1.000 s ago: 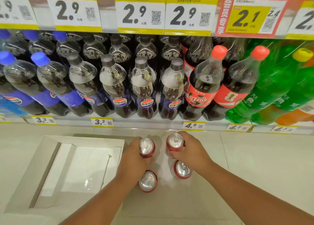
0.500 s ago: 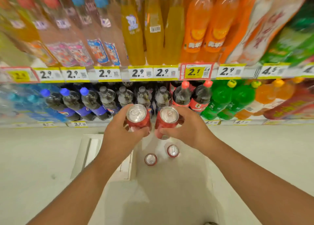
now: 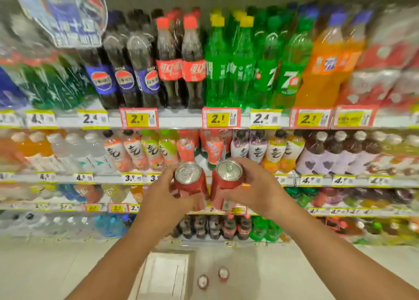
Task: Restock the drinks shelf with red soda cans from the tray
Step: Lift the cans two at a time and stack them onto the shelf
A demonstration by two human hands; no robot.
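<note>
Each hand, left (image 3: pixel 165 194) and right (image 3: pixel 256 190), was wrapped tight round an upright red can (image 3: pixel 190 181) (image 3: pixel 226 181), held level, likely ready for shelving.

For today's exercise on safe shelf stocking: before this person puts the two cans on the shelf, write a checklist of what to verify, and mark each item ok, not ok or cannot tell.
1. Left hand holds the left can firmly: ok, fingers wrap its side.
2. Right hand holds the right can firmly: ok.
3. Both cans upright, tops up: ok.
4. Free slot for cans on the shelves: cannot tell, only bottles show and the view is blurred.
5. More stock left: ok, two cans on the floor beside the tray.
6. Cans undented: cannot tell.
</note>
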